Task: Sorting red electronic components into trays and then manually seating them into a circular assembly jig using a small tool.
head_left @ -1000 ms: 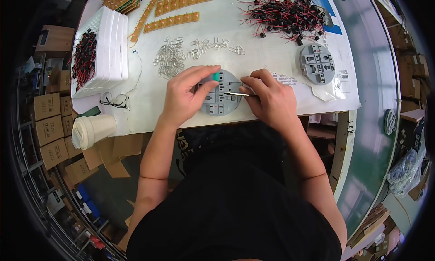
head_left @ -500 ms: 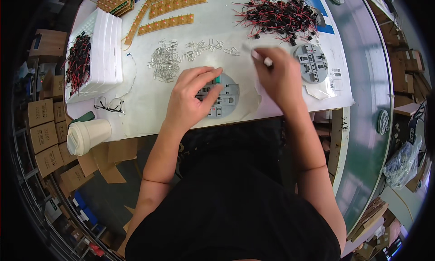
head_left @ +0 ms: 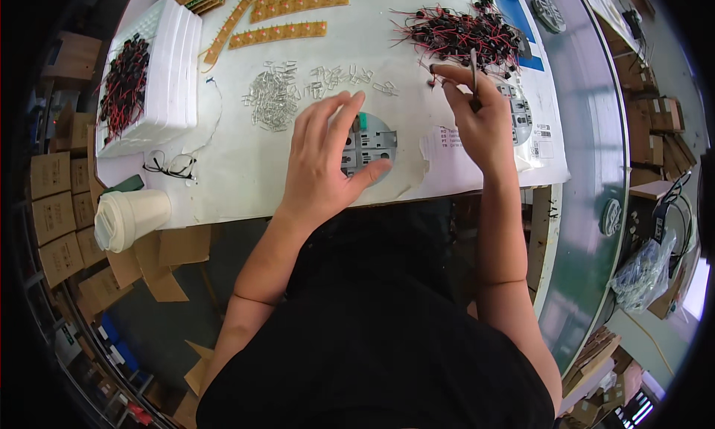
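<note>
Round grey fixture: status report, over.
Left hand spread on round grey fixture. Right hand pinching tweezers beside red-and-black wire pile. Nothing obstructing.

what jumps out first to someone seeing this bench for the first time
The tangled heap of red-and-black wired parts at the far right of the white table draws the eye first, with the right hand holding tweezers at its near edge. In the middle, the left hand lies spread over a round grey fixture. At the near left corner stands a paper cup.
</note>
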`<action>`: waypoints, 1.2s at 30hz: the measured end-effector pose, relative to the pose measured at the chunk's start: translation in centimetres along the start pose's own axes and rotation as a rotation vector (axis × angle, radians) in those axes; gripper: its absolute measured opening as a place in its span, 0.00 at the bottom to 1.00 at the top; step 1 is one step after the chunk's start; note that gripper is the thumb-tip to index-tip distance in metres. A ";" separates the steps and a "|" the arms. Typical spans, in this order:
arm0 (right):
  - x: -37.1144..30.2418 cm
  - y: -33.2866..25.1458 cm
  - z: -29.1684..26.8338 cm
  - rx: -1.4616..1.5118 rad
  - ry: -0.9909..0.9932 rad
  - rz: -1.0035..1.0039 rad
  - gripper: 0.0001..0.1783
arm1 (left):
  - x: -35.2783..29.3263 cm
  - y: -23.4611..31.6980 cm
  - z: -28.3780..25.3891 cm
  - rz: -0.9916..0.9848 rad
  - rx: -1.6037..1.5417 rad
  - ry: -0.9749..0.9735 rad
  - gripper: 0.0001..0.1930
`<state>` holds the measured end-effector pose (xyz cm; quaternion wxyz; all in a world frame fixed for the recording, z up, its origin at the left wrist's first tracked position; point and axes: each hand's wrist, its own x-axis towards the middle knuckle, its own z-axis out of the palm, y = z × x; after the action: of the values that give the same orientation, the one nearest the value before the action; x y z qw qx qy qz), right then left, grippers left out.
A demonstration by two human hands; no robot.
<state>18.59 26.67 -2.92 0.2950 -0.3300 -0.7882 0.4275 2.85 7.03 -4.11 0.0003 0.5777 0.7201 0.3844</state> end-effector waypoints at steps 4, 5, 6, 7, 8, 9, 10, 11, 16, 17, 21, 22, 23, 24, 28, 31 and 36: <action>-1.0 -0.2 0.3 -0.361 0.162 -0.167 0.17 | 1.7 0.1 -0.8 0.074 0.006 0.044 0.40; -1.1 -0.5 0.2 -0.357 0.162 -0.173 0.17 | 1.9 0.1 -0.9 0.080 0.023 0.050 0.39; -1.1 -0.6 0.2 -0.351 0.159 -0.182 0.17 | 2.1 0.1 -0.9 0.082 0.043 0.059 0.38; -1.3 -0.8 0.1 -0.344 0.155 -0.191 0.17 | 2.3 0.1 -1.0 0.084 0.064 0.068 0.38; -1.7 -1.6 0.0 -0.345 0.147 -0.194 0.17 | 2.5 0.2 -1.1 0.077 0.064 0.072 0.38; -2.2 -2.9 -0.3 -0.241 0.082 -0.141 0.18 | 2.7 0.3 -1.2 0.096 -0.033 0.065 0.36; -2.8 -4.3 -0.5 -0.137 0.016 -0.087 0.19 | 2.9 0.4 -1.3 0.114 -0.129 0.059 0.35; -3.4 -5.0 -0.4 -0.031 -0.047 -0.029 0.20 | 3.1 0.6 -1.6 0.135 -0.224 0.050 0.33; -4.8 -5.5 0.7 -0.027 -0.154 -0.256 0.21 | 3.2 1.9 -3.2 0.224 -0.191 0.035 0.23; -5.0 -5.3 1.0 -0.012 -0.127 -0.313 0.21 | 2.7 1.8 -3.4 0.157 -0.240 -0.015 0.20; -5.5 -5.3 1.9 0.009 -0.064 -0.426 0.19 | 1.2 1.6 -3.3 -0.028 -0.424 -0.087 0.12; -5.6 -5.4 2.1 -0.002 -0.057 -0.428 0.18 | 1.0 1.5 -3.1 -0.075 -0.511 -0.058 0.10; -5.7 -5.5 2.2 -0.012 -0.050 -0.430 0.18 | 0.7 1.5 -3.0 -0.123 -0.597 -0.030 0.08; -5.8 -5.3 2.2 -0.013 -0.051 -0.430 0.18 | 0.2 1.4 -2.8 -0.124 -0.598 -0.029 0.08; -6.2 -4.3 2.3 0.152 -0.229 -0.270 0.15 | -1.0 1.1 -2.3 -0.208 -0.732 -0.045 0.08; -6.6 -4.7 2.8 0.120 -0.199 -0.248 0.14 | -1.1 1.7 -2.4 -0.189 -0.614 0.025 0.07; -6.9 -4.6 2.7 0.127 -0.225 -0.237 0.13 | -1.9 1.3 -2.4 0.041 -0.276 0.056 0.07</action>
<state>19.55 18.14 -1.38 0.2734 -0.1654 -0.8211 0.4730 3.49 4.21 -2.52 0.0517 0.5758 0.6481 0.4957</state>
